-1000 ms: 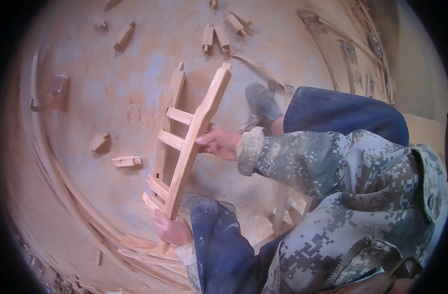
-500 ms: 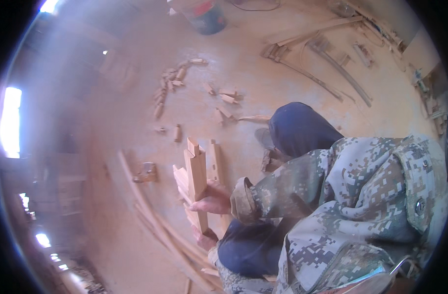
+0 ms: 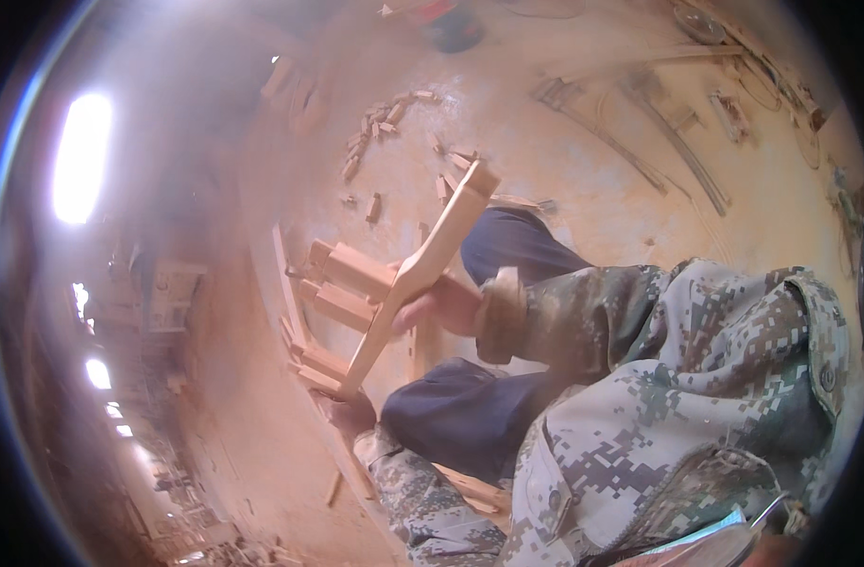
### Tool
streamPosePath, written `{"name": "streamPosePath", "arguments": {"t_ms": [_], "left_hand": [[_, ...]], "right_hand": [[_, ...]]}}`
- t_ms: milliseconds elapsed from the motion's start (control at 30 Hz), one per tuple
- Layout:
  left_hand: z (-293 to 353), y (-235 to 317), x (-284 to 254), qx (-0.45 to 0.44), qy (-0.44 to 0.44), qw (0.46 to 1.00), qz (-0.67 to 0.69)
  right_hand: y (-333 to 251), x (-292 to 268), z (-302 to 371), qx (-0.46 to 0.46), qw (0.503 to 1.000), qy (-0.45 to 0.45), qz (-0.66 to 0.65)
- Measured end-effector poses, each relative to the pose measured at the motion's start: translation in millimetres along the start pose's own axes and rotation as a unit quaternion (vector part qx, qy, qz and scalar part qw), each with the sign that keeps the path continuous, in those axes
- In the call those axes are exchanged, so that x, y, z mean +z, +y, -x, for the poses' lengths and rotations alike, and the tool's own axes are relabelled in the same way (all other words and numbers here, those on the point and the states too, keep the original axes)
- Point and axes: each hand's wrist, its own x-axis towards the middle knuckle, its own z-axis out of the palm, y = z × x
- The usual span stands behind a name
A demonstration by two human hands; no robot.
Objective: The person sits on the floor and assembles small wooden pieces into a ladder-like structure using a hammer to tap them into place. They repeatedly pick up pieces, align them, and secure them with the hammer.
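Observation:
A pale wooden frame part point(image 3: 418, 269) slants across the middle of the view: a long shaped bar with several short wooden rails point(image 3: 342, 304) standing out from its left side. My right hand point(image 3: 441, 307) is closed around the middle of the bar, its fingers partly behind the wood. At the bar's lower end my left hand point(image 3: 349, 413) is closed on the wood near the lowest rail, with most of its fingers hidden. The bar's upper end points to the upper right, over the right knee point(image 3: 519, 248).
Short wooden blocks point(image 3: 375, 128) lie in a curved row on the dusty floor point(image 3: 252, 378) beyond my hands. Long curved wooden strips point(image 3: 673, 142) lie at the far right. A dark bucket point(image 3: 453, 26) stands at the far edge. More wood point(image 3: 474, 487) lies beside my left knee.
The frame part has gone from nearly upright to tilted, its top end swinging right and its rails now showing. Both hands have stayed on it. My left hand has moved left and up.

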Motion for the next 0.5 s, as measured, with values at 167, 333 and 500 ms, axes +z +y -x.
{"name": "streamPosePath", "arguments": {"t_ms": [167, 333, 500], "left_hand": [[34, 35, -32, -0.087, -0.06, 0.994, 0.003], [78, 16, -41, -0.005, -0.021, 0.997, -0.071], [87, 59, -54, -0.058, -0.039, 0.997, 0.028]], "right_hand": [[21, -50, 11, -0.019, 0.986, -0.06, -0.154], [31, -67, 20, -0.066, 0.987, -0.114, -0.094], [28, -72, 30, 0.046, 0.939, -0.148, -0.307]]}}
